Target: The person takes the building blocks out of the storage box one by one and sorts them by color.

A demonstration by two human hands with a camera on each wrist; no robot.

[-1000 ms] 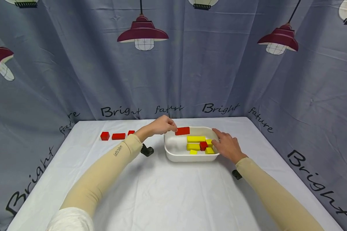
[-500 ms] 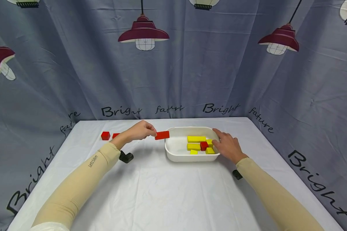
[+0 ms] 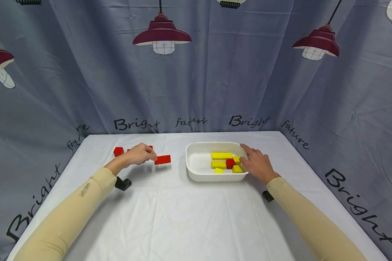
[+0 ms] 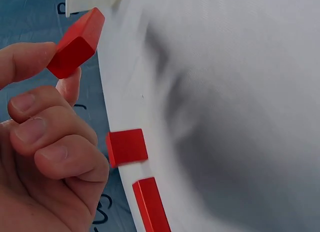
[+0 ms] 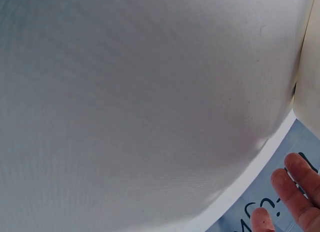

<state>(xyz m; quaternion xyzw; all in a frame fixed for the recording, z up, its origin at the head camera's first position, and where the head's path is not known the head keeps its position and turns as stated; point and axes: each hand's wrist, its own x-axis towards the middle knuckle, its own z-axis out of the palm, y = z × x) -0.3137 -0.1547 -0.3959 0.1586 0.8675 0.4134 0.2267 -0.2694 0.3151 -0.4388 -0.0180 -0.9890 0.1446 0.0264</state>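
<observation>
Left hand pinching red block; right hand relaxed on white tub — yellow blocks, red cube inside

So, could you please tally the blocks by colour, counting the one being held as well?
Red blocks: 5 (3 on the table, 1 in the left hand, 1 in the tray)
Yellow blocks: 5 (all in the tray)
Total: 10 blocks visible; the right hand may hide more.
</observation>
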